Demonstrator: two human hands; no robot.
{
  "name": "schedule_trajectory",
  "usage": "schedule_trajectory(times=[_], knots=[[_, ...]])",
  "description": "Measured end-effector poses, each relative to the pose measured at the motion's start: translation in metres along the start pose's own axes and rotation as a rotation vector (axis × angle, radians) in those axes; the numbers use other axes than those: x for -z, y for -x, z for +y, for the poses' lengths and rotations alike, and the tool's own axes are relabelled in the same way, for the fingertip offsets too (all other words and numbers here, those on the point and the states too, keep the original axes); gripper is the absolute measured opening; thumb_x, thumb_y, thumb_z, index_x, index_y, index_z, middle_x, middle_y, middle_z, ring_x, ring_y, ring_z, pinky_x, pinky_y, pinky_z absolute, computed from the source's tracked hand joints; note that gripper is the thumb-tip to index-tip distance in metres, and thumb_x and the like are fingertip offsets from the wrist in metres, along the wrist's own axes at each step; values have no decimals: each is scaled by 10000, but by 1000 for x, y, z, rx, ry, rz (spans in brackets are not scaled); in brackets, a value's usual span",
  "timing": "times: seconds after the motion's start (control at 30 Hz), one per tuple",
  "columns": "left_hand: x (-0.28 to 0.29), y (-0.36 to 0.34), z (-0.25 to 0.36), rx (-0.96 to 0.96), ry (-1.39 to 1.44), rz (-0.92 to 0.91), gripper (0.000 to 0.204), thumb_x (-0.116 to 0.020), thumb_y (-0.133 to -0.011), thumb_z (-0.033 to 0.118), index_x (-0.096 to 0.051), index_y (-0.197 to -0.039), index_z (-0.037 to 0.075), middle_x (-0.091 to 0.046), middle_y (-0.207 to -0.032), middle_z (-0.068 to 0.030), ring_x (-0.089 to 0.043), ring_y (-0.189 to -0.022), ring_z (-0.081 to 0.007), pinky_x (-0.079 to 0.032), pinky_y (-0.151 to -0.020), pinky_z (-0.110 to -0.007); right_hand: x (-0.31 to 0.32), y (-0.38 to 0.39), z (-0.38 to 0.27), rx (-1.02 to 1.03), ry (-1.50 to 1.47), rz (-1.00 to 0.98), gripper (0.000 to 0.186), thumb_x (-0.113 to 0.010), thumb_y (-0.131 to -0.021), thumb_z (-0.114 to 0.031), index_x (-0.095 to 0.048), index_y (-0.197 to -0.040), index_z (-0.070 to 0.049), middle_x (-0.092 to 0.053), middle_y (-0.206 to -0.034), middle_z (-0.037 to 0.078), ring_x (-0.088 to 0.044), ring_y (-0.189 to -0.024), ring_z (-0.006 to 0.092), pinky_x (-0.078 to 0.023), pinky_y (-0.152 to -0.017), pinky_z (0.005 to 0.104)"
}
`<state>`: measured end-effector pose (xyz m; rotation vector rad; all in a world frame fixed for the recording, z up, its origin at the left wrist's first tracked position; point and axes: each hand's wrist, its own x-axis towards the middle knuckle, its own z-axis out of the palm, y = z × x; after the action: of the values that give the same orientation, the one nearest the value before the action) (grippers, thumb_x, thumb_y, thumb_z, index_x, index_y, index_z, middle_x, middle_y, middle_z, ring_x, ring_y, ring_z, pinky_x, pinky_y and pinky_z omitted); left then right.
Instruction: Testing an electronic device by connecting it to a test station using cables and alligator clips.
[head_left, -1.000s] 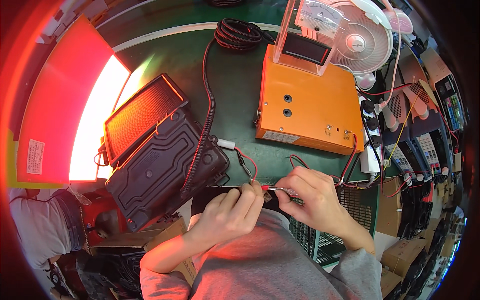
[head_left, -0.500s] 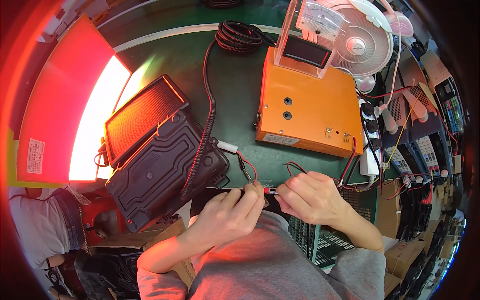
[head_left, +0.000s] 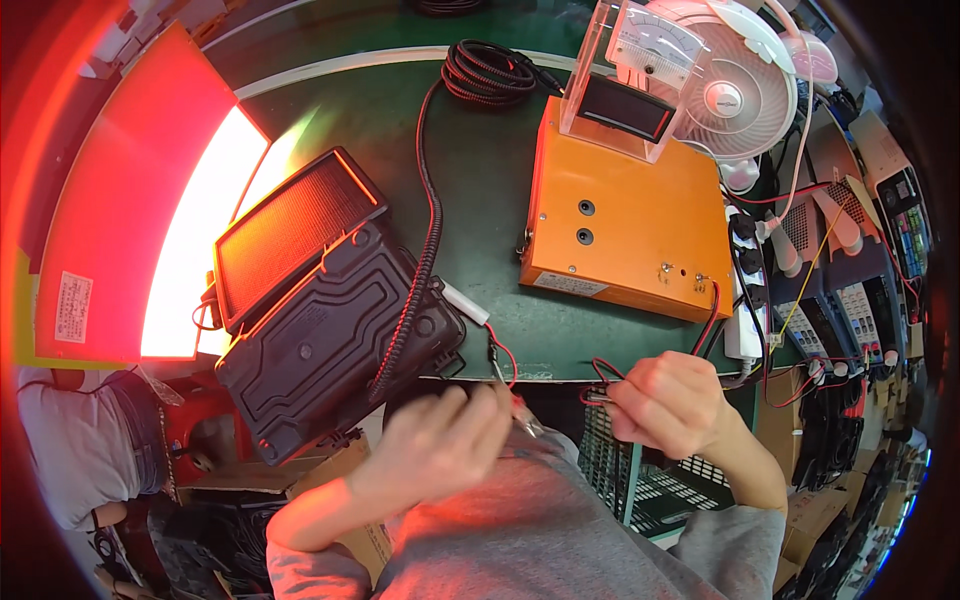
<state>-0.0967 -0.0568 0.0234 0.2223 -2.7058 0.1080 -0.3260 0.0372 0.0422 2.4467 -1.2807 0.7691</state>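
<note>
My left hand (head_left: 435, 440) is smeared by motion in front of the table edge, its fingers curled; whether it grips anything cannot be made out. Beside its fingertips is a red-sleeved metal clip (head_left: 524, 412), below a red wire (head_left: 508, 352) from a white connector (head_left: 465, 303). A dark lead with a slim metal end (head_left: 497, 368) runs down to the same fingers. Farther right, my right hand (head_left: 672, 405) pinches the ends of a thin red and black wire pair (head_left: 598, 396) between thumb and fingers, apart from the clip.
A black ribbed case (head_left: 330, 350) with a solar panel (head_left: 300, 240) faces a glowing lamp panel (head_left: 130, 220) at left. An orange box (head_left: 625, 220) bears a meter stand (head_left: 625, 105). Coiled black cable (head_left: 487, 75), a fan (head_left: 725, 97) and a power strip (head_left: 745, 325) stand around.
My hands have drawn apart: the right one moved right with the wire ends, away from the red-sleeved clip. My left hand shifted slightly left and down and is now blurred.
</note>
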Motion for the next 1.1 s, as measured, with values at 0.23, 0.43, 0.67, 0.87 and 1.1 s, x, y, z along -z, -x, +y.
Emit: schedule_trajectory(times=[0.23, 0.43, 0.67, 0.87, 1.1], knots=[[5, -1, 6, 200, 412, 181, 137, -675, -691, 74, -579, -778, 32, -548, -705, -18, -518, -522, -113, -419, -428, -228, -6, -12, -8, -353, -146, -367, 304, -727, -682, -327, -608, -738, -53, -527, -634, 21, -542, -544, 193, -404, -493, 285], [12, -4, -1, 472, 718, 464, 178, -675, -714, -58, -592, -871, -42, -635, -721, -91, -635, -553, -133, -484, -462, -211, -43, -21, -36, -560, -278, -67, 301, -747, -677, -285, -531, -632, -80, -485, -578, 17, -485, -510, 199, -351, -484, 330], [-2, -8, -1, 360, 446, 505, 218, -659, -705, -44, -556, -897, -39, -659, -858, -139, -672, -763, -237, -546, -609, -276, -77, -22, -71, -604, 57, -157, 250, -689, -719, -269, -519, -647, -100, -481, -579, 12, -487, -553, 167, -305, -572, 327], [0, -12, -5, 160, 249, -141, 391, -568, -723, 27, -554, -1112, -8, -487, -1248, -198, -465, -1184, -323, -424, -948, -383, -45, -18, -65, -542, 180, -125, 133, -654, -708, -156, -581, -766, -62, -465, -605, 10, -467, -590, 163, -305, -589, 319], [-24, -18, -2, 193, 59, -14, 220, -581, -675, 96, -600, -870, -2, -511, -847, -54, -500, -774, -150, -448, -660, -247, -48, -17, -63, -573, 217, -157, 247, -694, -679, -140, -602, -895, -63, -467, -613, 8, -447, -579, 173, -304, -629, 341]])
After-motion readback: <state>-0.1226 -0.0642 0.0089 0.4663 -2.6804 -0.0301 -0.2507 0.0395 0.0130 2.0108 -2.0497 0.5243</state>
